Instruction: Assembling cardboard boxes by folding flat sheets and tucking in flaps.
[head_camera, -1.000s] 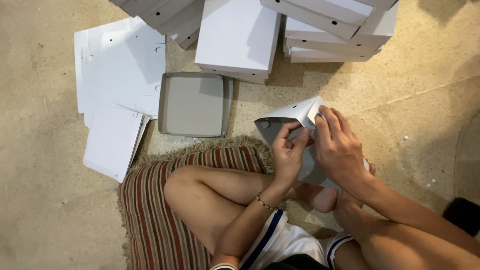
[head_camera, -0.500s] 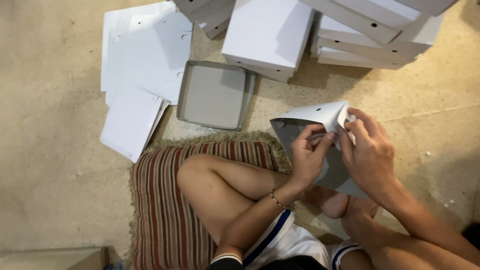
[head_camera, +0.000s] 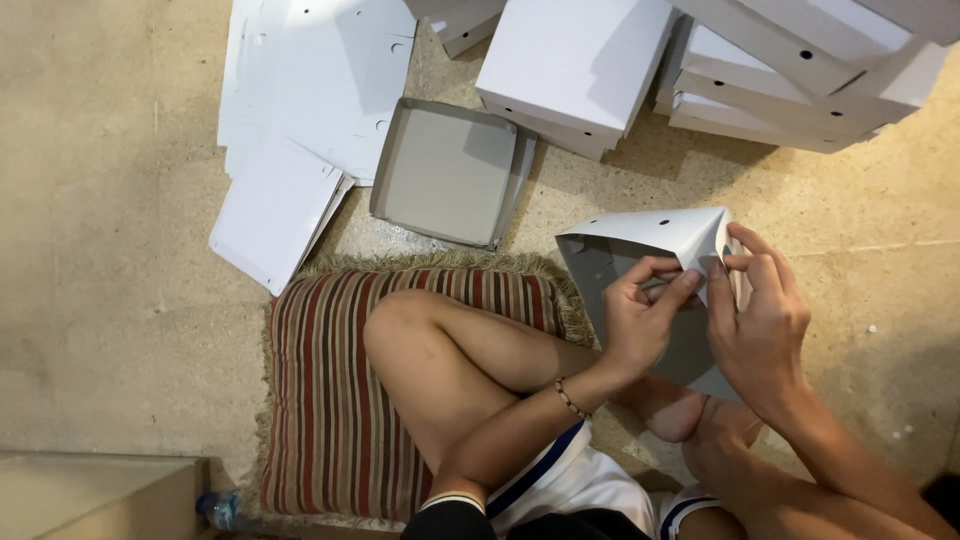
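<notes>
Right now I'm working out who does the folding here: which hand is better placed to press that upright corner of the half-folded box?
Probably the right hand: its fingertips already pinch the raised corner of the half-folded box. The left hand sits lower, bracing the wall from inside.

I sit on a striped cushion (head_camera: 400, 400) on a bare stone floor (head_camera: 100, 300), a makeshift box-folding workplace: finished white boxes (head_camera: 580, 60) stacked beyond my grip, flat blanks (head_camera: 310, 80) further left.

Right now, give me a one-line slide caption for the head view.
Seated on a striped cushion, both hands, left hand and right hand, fold a white cardboard box blank beside stacked finished boxes.
</notes>
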